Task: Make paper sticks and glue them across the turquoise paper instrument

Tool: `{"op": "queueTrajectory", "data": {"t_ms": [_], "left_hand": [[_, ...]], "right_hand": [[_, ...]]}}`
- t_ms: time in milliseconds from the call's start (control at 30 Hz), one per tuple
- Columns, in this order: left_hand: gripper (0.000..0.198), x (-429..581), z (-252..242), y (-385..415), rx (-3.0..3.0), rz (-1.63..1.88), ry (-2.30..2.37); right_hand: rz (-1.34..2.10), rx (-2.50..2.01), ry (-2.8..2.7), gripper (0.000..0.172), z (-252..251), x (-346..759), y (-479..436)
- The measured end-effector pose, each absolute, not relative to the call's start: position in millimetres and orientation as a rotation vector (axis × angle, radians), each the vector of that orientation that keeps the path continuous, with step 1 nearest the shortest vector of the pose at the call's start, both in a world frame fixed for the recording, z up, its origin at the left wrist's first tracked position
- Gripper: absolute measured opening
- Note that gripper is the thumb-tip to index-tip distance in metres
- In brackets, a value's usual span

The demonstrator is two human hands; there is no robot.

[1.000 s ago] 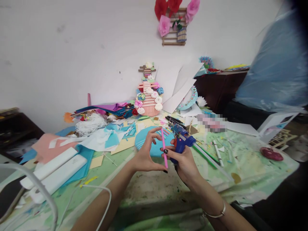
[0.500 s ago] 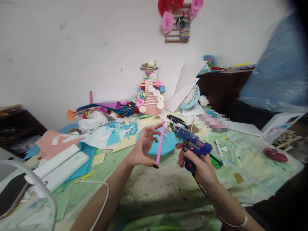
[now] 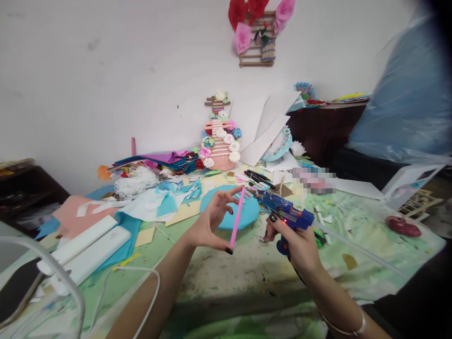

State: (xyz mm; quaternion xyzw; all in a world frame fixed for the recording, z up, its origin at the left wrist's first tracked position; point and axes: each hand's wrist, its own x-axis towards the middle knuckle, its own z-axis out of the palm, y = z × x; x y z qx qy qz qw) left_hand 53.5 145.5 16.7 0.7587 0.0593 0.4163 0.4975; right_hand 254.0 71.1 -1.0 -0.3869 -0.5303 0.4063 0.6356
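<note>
My left hand (image 3: 214, 221) holds a pink paper strip (image 3: 238, 217) by its two ends, between the thumb below and a fingertip above. In my right hand (image 3: 298, 242) is a blue glue gun (image 3: 282, 207), fingers wrapped round its handle and a small red light lit on its side. Its nozzle points left, close to the upper part of the strip; I cannot tell whether they touch. A clear glue stick (image 3: 360, 252) sticks out of the gun's back. Behind the strip lies a round light-blue piece (image 3: 215, 193) with small strips on it, partly hidden by my left hand.
A guitar-shaped craft with paper flowers (image 3: 222, 146) leans on the wall. Black pens (image 3: 259, 179) lie behind the gun. White string (image 3: 137, 182), paper scraps and two long white objects (image 3: 95, 254) are at left. A white cable (image 3: 157, 287) crosses near my left forearm.
The glue gun has tilted and shifted slightly right and down, its nozzle still near the strip. My left hand keeps the strip, which sits a little lower in view.
</note>
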Motion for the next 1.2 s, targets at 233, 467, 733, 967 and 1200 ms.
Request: {"op": "queueTrajectory", "data": {"t_ms": [233,467,733,967,1200], "left_hand": [[0.09,52.4,17.3,145.5,1.854,0.991,0.165],[0.089,53.0,17.2,145.2,1.876,0.995,0.152],[0.092,52.7,16.4,145.7,1.877,1.012,0.14],[0.092,53.2,16.9,144.8,1.879,1.008,0.136],[0.092,52.1,17.7,145.3,1.87,0.979,0.164]], "right_hand": [[0.957,-0.943,-1.167,0.037,-0.5,254.5,68.5],[0.954,-0.939,-1.139,0.04,-1.0,252.0,70.3],[0.998,-0.909,-1.079,0.036,-4.5,250.8,72.5],[0.989,-0.916,-1.065,0.039,-2.3,250.7,73.4],[1.022,-0.918,-1.12,0.04,-8.4,254.1,67.9]]}}
